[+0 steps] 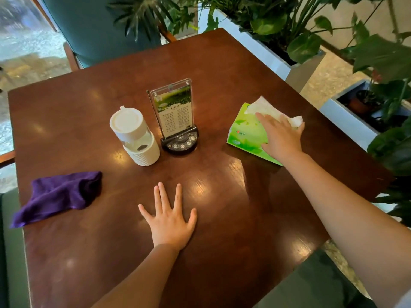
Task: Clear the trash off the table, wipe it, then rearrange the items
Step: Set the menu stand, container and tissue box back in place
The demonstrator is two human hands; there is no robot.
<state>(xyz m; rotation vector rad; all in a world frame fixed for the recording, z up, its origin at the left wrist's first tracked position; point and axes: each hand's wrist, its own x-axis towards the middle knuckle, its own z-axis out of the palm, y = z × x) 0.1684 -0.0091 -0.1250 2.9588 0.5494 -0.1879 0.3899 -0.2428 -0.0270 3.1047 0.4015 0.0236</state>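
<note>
Left hand: the left hand (170,223) lay flat on the wooden table (222,70), fingers spread, gripping nothing
Right hand: the right hand (281,136) rested palm-down on the tissue box (246,132), fingers extended over its top and the white tissue (266,108) sticking out; whether it gripped the box could not be told
Tissue box: green with leaf print, lying flat under the right hand near the table's right edge; small printing on its side was too small to read
Cloth: the purple cloth (59,194) lay crumpled to the left of the left hand, apart from it, overhanging the table edge
Cup: the white cup (134,135), lidded with a clear middle, stood beyond the left hand
Menu stand: the acrylic menu stand (175,113) stood upright just right of the cup on a black button base; its printed columns were illegible
Surroundings: a teal chair (95,30) and potted plants (300,25) stood past the table
</note>
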